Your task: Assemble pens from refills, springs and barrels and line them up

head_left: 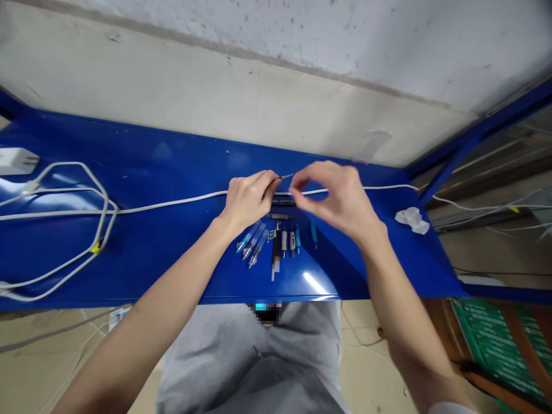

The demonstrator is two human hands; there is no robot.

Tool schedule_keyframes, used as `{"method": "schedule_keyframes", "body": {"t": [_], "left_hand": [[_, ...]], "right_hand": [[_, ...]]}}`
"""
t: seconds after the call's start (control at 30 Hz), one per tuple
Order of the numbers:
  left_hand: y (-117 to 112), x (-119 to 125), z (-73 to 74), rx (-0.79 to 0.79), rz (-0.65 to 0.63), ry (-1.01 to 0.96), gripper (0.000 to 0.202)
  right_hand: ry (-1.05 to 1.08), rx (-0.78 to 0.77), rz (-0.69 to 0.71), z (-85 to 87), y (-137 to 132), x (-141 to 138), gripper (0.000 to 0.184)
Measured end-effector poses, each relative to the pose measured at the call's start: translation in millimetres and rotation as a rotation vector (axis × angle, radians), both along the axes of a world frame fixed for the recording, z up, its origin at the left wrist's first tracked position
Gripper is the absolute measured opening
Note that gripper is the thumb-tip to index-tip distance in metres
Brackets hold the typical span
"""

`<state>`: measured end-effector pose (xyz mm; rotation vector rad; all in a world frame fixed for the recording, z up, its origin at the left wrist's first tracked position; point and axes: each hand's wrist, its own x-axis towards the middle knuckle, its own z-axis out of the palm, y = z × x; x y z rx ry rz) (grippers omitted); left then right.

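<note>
My left hand [252, 195] is closed in a pinch on a thin pen part [287, 176], whose narrow pale end sticks out to the right. Close to that end, my right hand [336, 192] curls thumb and forefinger into a ring with the tips together. Anything between those tips is too small or blurred to make out. Below the hands lie clear pen barrels [254, 244], dark pen refills [275, 253], small springs [270, 235], and grey and blue pen parts [292, 240]. Two dark pen pieces [280, 217] lie crosswise nearer the hands, partly covered by the left one.
The blue shelf [172, 270] meets a pale wall [194, 86] at the back. A white cable [172, 204] crosses it behind the pens, coiling at left near a white plug adapter [17, 161]. Crumpled white tissue [413, 220] lies at right, near the blue frame [478, 138].
</note>
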<state>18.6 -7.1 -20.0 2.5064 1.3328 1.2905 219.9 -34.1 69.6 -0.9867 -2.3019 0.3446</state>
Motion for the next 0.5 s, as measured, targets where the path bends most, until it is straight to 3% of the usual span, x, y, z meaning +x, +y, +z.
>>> {"method": "schedule_keyframes", "body": {"t": [0.13,0.23,0.33,0.5], "left_hand": [[2,-1,-2.8,0.048,0.014,0.028,0.032],[2,-1,-2.9,0.037,0.079,0.040,0.034],[2,0,-1.2,0.024,0.171,0.026,0.035],[3,0,-0.4,0.029,0.190,0.048,0.035]], "right_hand": [[0.572,-0.173,-0.180,-34.3,31,10,0.016],[0.837,-0.251,-0.289,-66.0,43,6,0.023],[0.911,-0.277,-0.334,-83.8,44,1,0.023],[0.871,-0.339,-0.327,-93.3,42,-5,0.023]]}}
